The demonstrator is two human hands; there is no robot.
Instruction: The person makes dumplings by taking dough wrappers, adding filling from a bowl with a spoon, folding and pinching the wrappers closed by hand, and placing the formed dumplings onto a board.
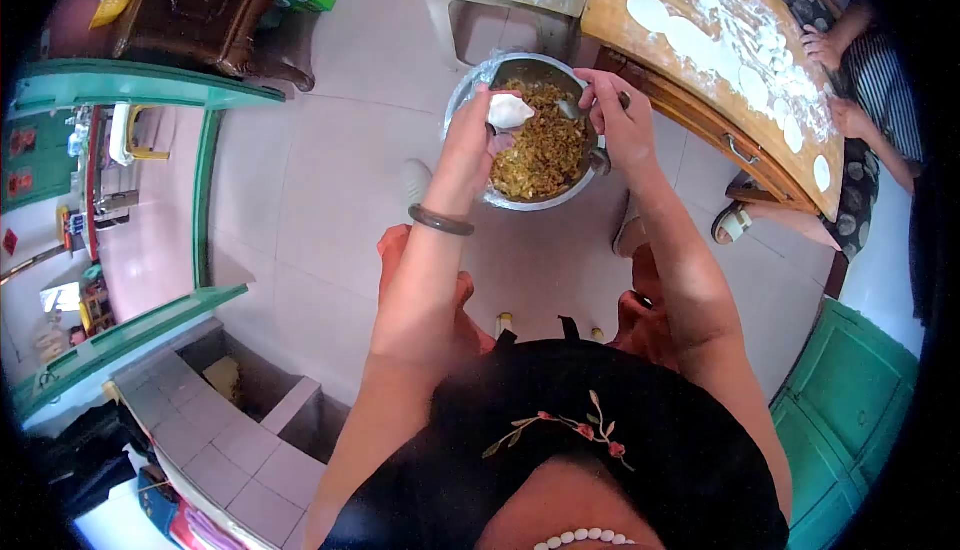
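- Head view: the left hand [468, 135] was at upper centre, over the left side of a metal bowl [545, 205] lined with clear plastic at its left edge.
- Its fingers were curled into a cradle, partly closed, and had hold of a white dough piece [511, 111]; the fingertips beneath it were mostly hidden.
- Just right of it, over the bowl's right rim, the right hand [622, 128] had its fingers bent closely around a dark handle, apparently that of a spoon [569, 109], whose pale metal end showed between the two hands.
- The relation that mattered: the dough piece lay to the left of the spoon's end, near but apart, its long axis running roughly sideways across the frame, one end towards the spoon. The left hand bore it, so that hand was the nearer.
- Brown, chopped filling [550, 145] lay in the bowl, below and right of the dough piece in the frame. How high the dough piece was above it, I could not tell.
- At upper right, a wooden table [608, 20] bore flour and flattened dough pieces [648, 13]; a co-worker's hands [822, 48] were at its far right edge.
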